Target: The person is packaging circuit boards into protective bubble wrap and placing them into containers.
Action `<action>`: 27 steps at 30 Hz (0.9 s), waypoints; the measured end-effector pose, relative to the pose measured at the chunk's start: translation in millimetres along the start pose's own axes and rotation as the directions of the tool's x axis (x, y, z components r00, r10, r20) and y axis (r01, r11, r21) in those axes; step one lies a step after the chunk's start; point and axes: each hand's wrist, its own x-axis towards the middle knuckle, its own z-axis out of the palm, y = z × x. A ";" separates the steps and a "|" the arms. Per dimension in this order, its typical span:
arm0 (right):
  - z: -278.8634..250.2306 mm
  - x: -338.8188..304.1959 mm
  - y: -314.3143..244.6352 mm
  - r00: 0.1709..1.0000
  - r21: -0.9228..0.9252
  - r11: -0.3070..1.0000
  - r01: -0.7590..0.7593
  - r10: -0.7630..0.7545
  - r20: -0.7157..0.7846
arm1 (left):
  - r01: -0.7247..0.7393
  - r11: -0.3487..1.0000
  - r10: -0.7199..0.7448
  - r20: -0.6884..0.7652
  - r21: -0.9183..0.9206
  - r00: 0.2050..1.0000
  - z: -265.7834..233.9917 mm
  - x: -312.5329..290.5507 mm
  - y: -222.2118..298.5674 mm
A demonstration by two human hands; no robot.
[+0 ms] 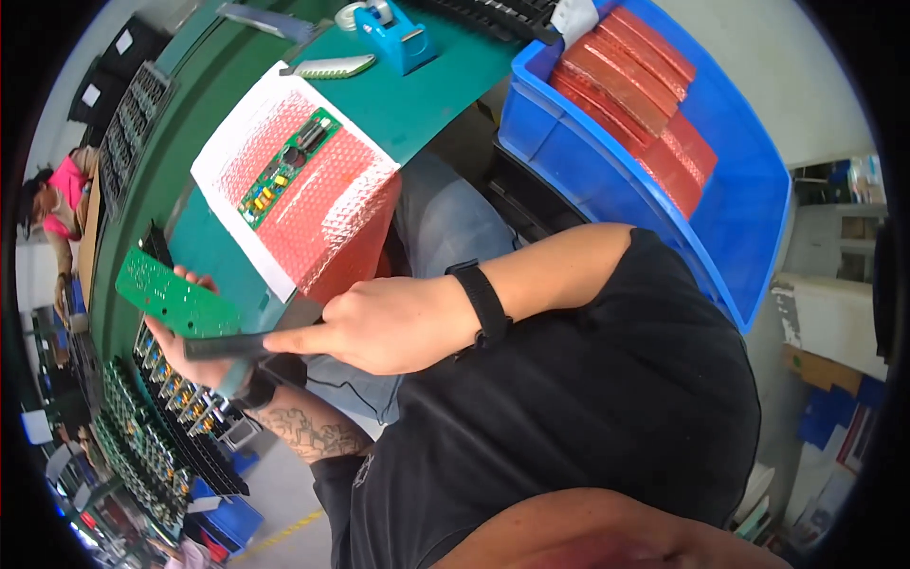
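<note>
My left hand [194, 358] is wrapped round the edges of a green circuit board [175, 299], tilted with its solder side showing. In my right hand [384, 325], index finger stretched along it, is a dark bar-shaped tool [223, 347], slightly blurred. The tool lies across the board's near end, beside my left palm; whether it touches the board I cannot tell. Beyond my right hand, a second circuit board [290, 169] lies component side up on a red bubble-wrap bag [318, 213]. Under that bag is a white sheet [220, 156].
A blue bin [758, 190] at the right holds several red bubble-wrap bags [626, 71]. On the green table [445, 90] are a box cutter [332, 67] and a blue tape dispenser [403, 43]. Racks of circuit boards [142, 436] stand at the left. Another person [66, 194] sits at the far left.
</note>
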 end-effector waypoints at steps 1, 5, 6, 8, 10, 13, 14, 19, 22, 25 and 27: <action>-1.6 -0.6 2.8 1.000 -0.010 1.000 0.000 0.000 -0.015 | 0.014 0.995 -0.014 -0.008 -0.095 1.000 2.6 0.1 3.7; -20.4 32.2 16.6 0.991 -0.103 0.991 0.084 -0.094 -0.094 | -0.015 0.998 0.017 -0.025 0.060 1.000 26.5 -19.0 -16.9; -28.9 46.3 19.7 0.984 -0.127 0.989 0.073 -0.092 -0.155 | -0.056 0.997 0.057 -0.028 0.045 0.998 32.7 -26.5 -23.1; -50.9 76.0 30.7 0.957 -0.174 0.984 0.048 -0.095 -0.273 | 0.119 0.991 -0.117 0.044 -0.061 0.992 48.2 -36.2 -40.8; -76.4 101.1 64.2 0.926 -0.298 0.954 -0.025 -0.090 -0.367 | 0.142 0.988 -0.136 0.084 -0.068 0.987 67.2 -43.7 -55.1; -106.6 111.8 85.6 0.895 -0.281 0.932 -0.228 0.087 -0.437 | 0.188 0.976 -0.175 0.123 -0.108 0.977 69.8 -58.8 -46.6; -113.9 104.9 66.1 0.890 -0.207 0.926 -0.315 0.213 -0.402 | 0.200 0.967 -0.178 0.146 -0.155 0.973 65.3 -67.4 -37.1; -125.4 39.7 109.5 0.849 -0.308 0.892 -0.332 0.141 -0.509 | 0.187 0.933 -0.157 0.119 -0.306 0.980 60.9 -54.2 -31.9; -118.9 7.4 117.1 0.828 -0.394 0.814 -0.426 0.175 -0.533 | 0.155 0.942 -0.119 0.136 -0.297 0.983 47.6 -55.6 -29.8; -118.6 -11.5 125.9 0.862 -0.468 0.783 -0.411 0.166 -0.480 | 0.188 0.917 -0.141 0.156 -0.352 0.978 49.1 -56.8 -25.2; -117.4 -18.4 132.6 0.862 -0.535 0.710 -0.457 0.205 -0.464 | 0.191 0.907 -0.152 0.132 -0.374 0.979 49.1 -59.6 -22.0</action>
